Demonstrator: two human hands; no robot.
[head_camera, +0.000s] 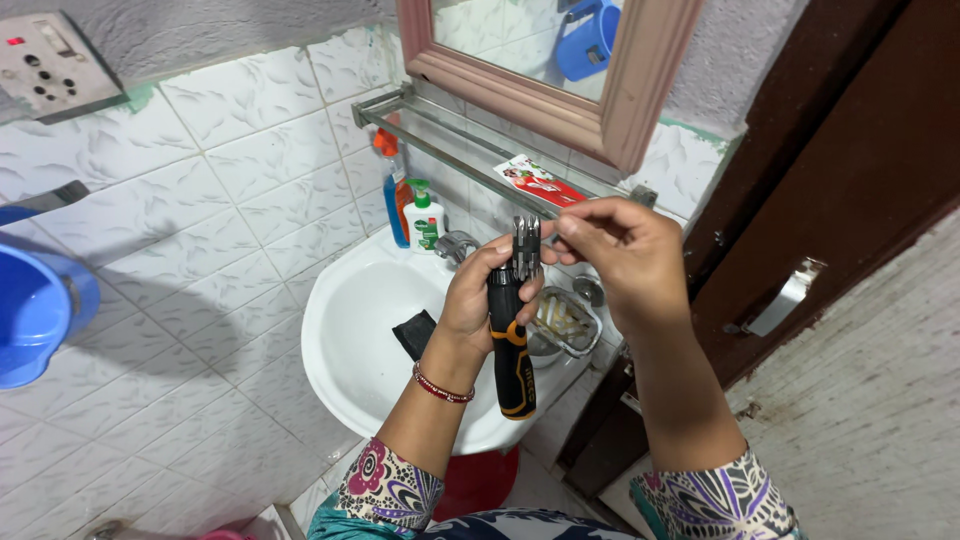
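My left hand (478, 300) grips a black and orange screwdriver handle (511, 350), held upright over a white wash basin (350, 350). Several metal bits (526, 245) stick up from the top of the handle. My right hand (620, 255) pinches at these bits with thumb and fingertips. A red bangle circles my left wrist. Both arms wear flower-patterned sleeves.
A black object (415, 333) lies in the basin. Soap bottles (412, 212) and a tap (455, 245) stand at its back. A wire soap dish (565, 322), a glass shelf (450, 150) with a red packet, a mirror, a blue mug (35, 310) and a brown door (850, 180) surround it.
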